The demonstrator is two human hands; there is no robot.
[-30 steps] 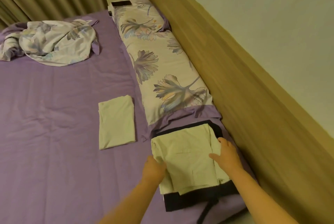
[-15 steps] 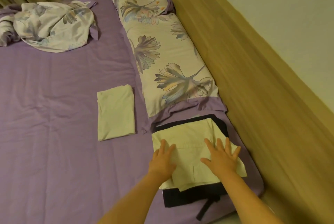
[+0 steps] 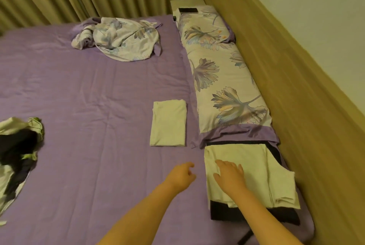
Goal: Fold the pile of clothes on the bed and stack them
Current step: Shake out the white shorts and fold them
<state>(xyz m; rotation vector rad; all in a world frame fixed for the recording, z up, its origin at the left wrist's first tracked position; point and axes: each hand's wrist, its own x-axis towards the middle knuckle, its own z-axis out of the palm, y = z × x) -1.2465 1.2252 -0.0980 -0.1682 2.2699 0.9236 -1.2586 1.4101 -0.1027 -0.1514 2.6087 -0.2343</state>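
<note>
Now, with the right hand (image 3: 229,175) spread flat on the folded pale garment (image 3: 246,173), atop a dark one by the bed (image 3: 98,106)'s headboard edge, and the left hand (image 3: 180,175) loosely curled, empty: smooth creases, square edges, then fetch from the unfolded pile (image 3: 17,146) at the left edge.

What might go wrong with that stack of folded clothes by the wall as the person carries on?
The pale folded garment overhangs the dark garment beneath on the wall side, so the stack may slump as more goes on. The right hand resting on it could drag the top fold askew. The unfolded pile lies far left, so reaching for it may rumple the sheet.
</note>
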